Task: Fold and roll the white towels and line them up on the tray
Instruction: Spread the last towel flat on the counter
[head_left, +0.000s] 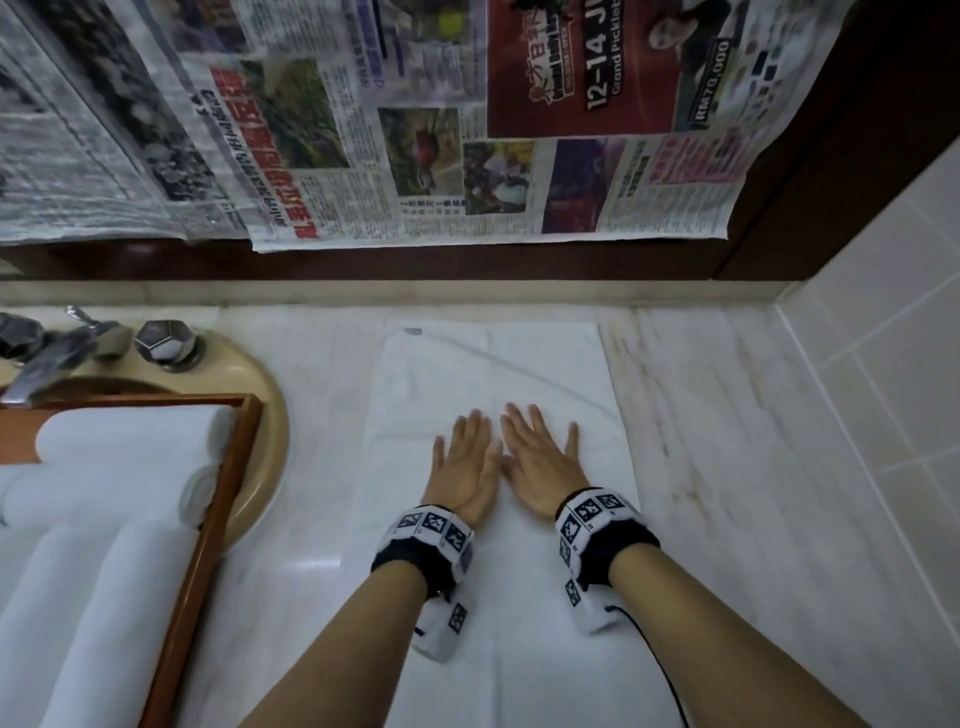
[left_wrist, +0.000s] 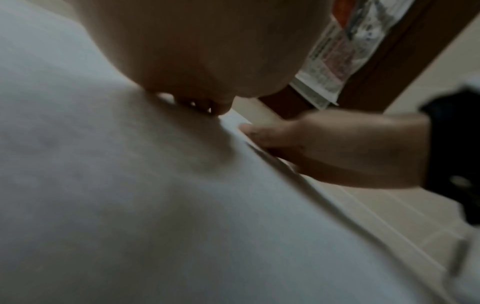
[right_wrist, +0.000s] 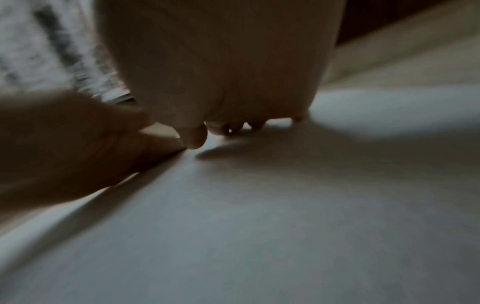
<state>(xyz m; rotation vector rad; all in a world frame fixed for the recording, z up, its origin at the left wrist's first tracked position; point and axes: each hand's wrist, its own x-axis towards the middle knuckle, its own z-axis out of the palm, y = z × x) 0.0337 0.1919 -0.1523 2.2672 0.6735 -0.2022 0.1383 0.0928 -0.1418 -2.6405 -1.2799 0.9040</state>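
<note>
On the marble bench (head_left: 727, 415), left hand (head_left: 464, 467) and right hand (head_left: 540, 465) press flat, fingers straight, on a soft, seemingly light white towel (head_left: 493, 364); grasp its near edge to roll.

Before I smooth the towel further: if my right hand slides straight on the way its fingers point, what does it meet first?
The right hand lies flat on the white towel on the marble counter. Straight ahead is only more towel, then probably its far edge and the beige ledge below the newspaper.

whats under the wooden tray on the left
The wooden tray sits over a beige sink, with the tap behind it. Rolled towels fill the tray, so the basin beneath is hidden.
</note>
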